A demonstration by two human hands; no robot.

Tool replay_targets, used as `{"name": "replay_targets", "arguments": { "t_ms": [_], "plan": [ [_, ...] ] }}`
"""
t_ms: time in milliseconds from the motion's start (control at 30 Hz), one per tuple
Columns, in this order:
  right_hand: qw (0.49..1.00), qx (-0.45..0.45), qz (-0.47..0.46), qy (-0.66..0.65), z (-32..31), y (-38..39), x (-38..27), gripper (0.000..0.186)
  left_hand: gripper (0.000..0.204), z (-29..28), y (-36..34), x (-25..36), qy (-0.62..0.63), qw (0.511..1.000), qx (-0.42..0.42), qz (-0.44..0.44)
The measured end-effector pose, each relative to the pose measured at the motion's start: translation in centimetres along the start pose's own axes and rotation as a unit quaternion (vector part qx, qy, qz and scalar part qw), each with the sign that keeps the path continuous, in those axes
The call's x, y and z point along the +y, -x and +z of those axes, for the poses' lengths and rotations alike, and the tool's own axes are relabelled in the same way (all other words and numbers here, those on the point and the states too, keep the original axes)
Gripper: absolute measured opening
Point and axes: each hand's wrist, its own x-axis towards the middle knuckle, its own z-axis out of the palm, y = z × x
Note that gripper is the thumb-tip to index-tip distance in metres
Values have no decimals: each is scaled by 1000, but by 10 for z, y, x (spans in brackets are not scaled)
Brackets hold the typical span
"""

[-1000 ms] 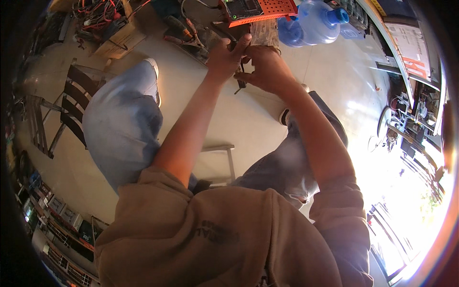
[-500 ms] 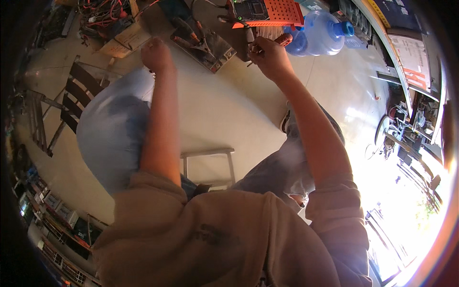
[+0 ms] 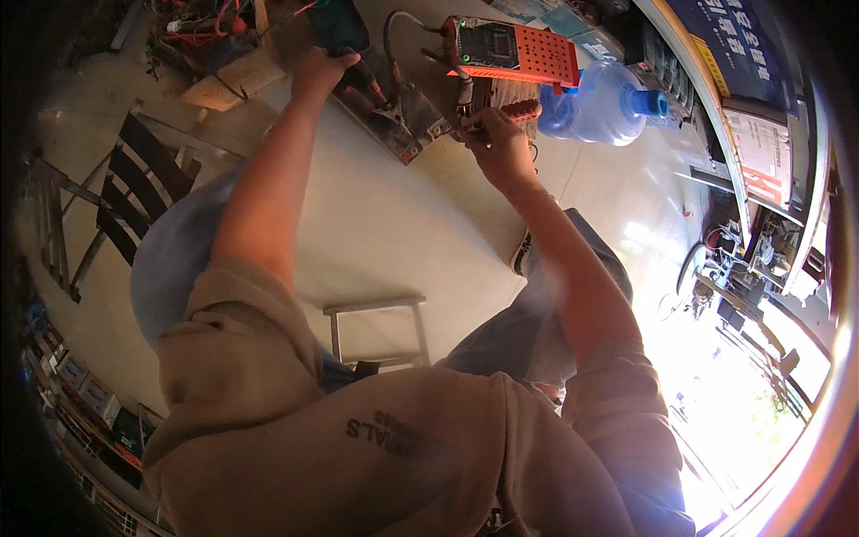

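My right hand [image 3: 503, 148] is closed around a tool with a red ribbed handle [image 3: 522, 110]; its working end is hidden by my fingers. It is just below a cable plug [image 3: 465, 92] hanging from an orange perforated box [image 3: 528, 64] with a dark panel and green lights. Farther left, my left hand [image 3: 315, 73] reaches beside a dark green object [image 3: 338, 25], its thumb stretched out and its other fingers partly hidden. Close to the thumb, a black and orange clamp-like tool [image 3: 365, 85] lies on a worn metal plate [image 3: 394, 143].
A clear blue water jug [image 3: 604, 103] lies on its side at the right of the box. Tangled wires [image 3: 201, 45] sit over a wooden box [image 3: 228, 88] at the far left. A slatted chair [image 3: 143, 179] stands left, and a metal stool frame [image 3: 376, 306] is between my legs.
My left hand has moved up and right from near my knee to the dark green object, its thumb now extended. My right hand still holds the red-handled tool. The whole view has shifted slightly.
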Motion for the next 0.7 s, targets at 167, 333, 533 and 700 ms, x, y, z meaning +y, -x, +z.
{"name": "replay_targets", "arguments": {
  "t_ms": [167,333,533,700],
  "plan": [
    [998,-1,0,-62,6,-6,3,13,56,-6,-21,-2,22,986,-144,-85],
    [999,-26,-28,33,7,-7,5,13,40,-4,-17,17,56,985,-124,-109],
    [996,-71,-30,45,5,-7,5,15,38,-12,-5,-3,367,898,-151,-188],
    [995,-82,-30,54,0,-12,12,16,37,-43,36,39,300,938,-45,-169]
  ]
}}
